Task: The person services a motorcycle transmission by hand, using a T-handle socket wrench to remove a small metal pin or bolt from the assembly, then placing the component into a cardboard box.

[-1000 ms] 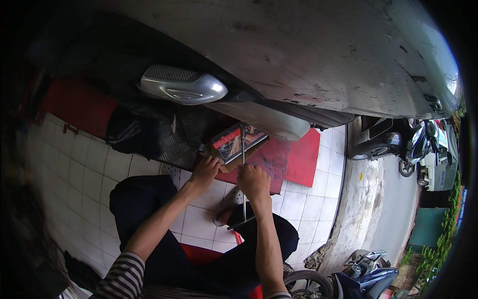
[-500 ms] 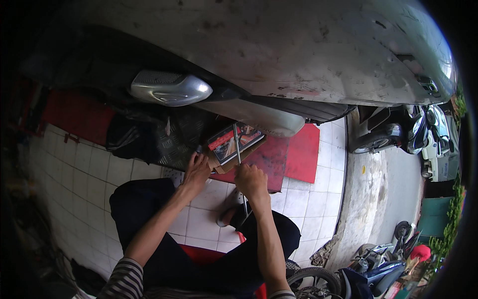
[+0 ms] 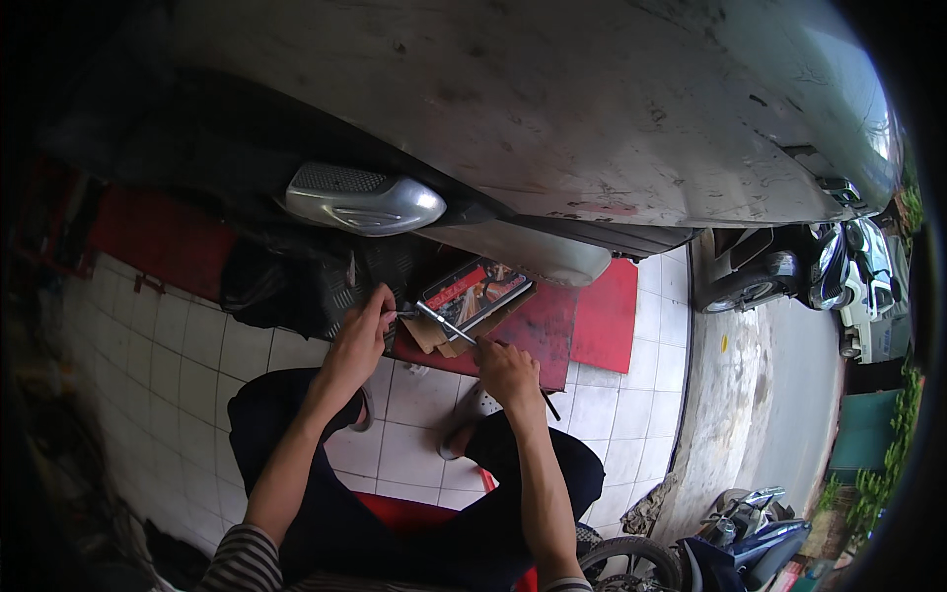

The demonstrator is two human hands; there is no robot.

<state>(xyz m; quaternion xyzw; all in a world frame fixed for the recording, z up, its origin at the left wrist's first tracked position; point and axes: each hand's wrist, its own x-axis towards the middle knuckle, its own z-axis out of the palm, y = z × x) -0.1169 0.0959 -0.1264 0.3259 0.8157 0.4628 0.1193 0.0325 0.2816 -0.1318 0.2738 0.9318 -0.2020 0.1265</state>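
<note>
My right hand (image 3: 508, 373) grips a long metal wrench (image 3: 451, 327) partway along its shaft. A dark end of it sticks out below my fist, and its bright head points up and left. At that head, the fingers of my left hand (image 3: 361, 337) are closed on a small, thin metal piece (image 3: 405, 314), too small to name surely. The two metal parts meet or nearly meet. Just beyond the wrench lies a flat box with a red and dark printed cover (image 3: 476, 293), resting on torn brown cardboard (image 3: 430, 335).
A red platform (image 3: 538, 324) with a dark ribbed plate carries the box. Above it hangs a scuffed pale scooter body (image 3: 552, 109) with a silver cover (image 3: 365, 200). White tiles (image 3: 414, 400) surround my feet. Parked motorcycles (image 3: 750, 543) stand at right by the road.
The wrench has swung from nearly upright to slanting up and left, its head now at my left hand. My left hand has risen slightly toward it; the view has shifted a little.
</note>
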